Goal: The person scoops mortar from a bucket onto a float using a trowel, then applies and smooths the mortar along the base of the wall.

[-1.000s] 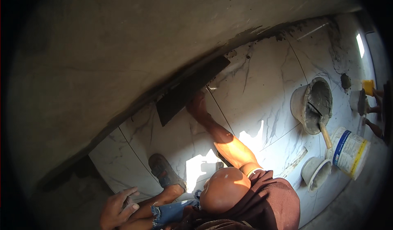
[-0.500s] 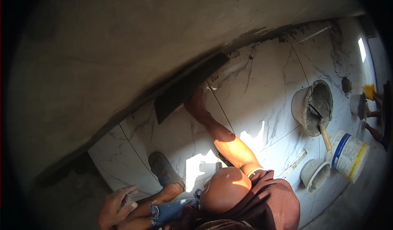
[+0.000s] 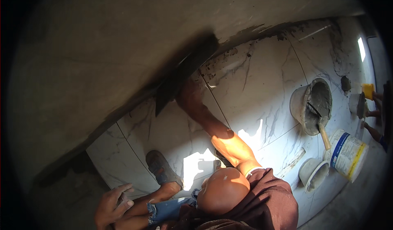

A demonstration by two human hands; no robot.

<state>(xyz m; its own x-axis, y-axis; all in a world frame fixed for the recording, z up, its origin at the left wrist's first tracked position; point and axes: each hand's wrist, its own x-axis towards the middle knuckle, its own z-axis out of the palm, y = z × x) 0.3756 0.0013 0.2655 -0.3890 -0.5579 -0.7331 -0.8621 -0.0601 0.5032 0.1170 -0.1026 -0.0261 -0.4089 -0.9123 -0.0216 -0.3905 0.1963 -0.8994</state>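
My right hand (image 3: pixel 189 95) grips a long, dark plastering trowel (image 3: pixel 186 72) from behind, its handle hidden by the blade and fingers. The blade lies slanted along the foot of the grey plastered wall (image 3: pixel 102 62), its upper end blurred. In shadow, the exact contact between blade and wall cannot be made out. At the lower left, my left hand (image 3: pixel 111 205) hangs over my leg, thumb and fingers apart, with greyish smears on it and nothing visible in its grasp.
Marbled white tiles (image 3: pixel 249 95) cover the floor. To the right stand a bucket of grey mortar (image 3: pixel 301 107) with a wooden-handled trowel (image 3: pixel 323 134), a smaller pail (image 3: pixel 305 172) and a white tub (image 3: pixel 348 156). Another person's hand (image 3: pixel 378 101) is near a yellow object (image 3: pixel 368 91) at far right.
My right hand and the trowel have moved a little up and left along the wall's foot, the blade's upper end swinging toward the wall. My left hand stays nearly in place.
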